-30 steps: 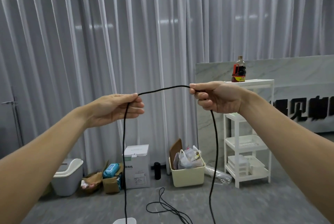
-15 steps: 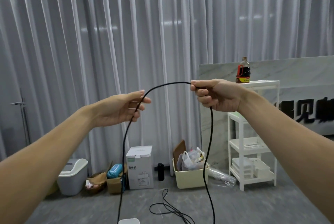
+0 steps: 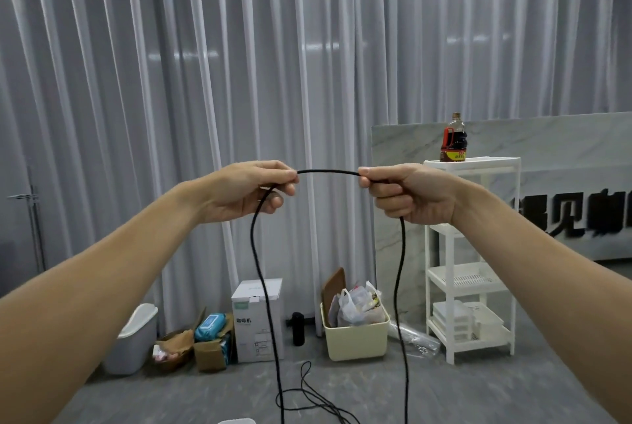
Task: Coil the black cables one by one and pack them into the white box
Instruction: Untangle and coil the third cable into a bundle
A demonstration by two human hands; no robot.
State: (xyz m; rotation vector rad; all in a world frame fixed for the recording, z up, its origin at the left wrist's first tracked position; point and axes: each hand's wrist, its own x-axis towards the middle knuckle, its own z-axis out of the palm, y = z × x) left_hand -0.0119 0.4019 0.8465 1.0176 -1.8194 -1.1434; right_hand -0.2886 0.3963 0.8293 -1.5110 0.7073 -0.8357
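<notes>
Both hands, left hand (image 3: 244,192) and right hand (image 3: 412,194), pinch the black cable (image 3: 328,171) between closed fingers.

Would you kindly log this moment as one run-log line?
left hand: grip on black cable | right hand: grip on same cable | short arc between hands | both ends hang down

Open air surrounds both raised hands; two hanging runs of black cable (image 3: 254,252) cross the space below, curtain (image 3: 205,81) well behind.
</notes>
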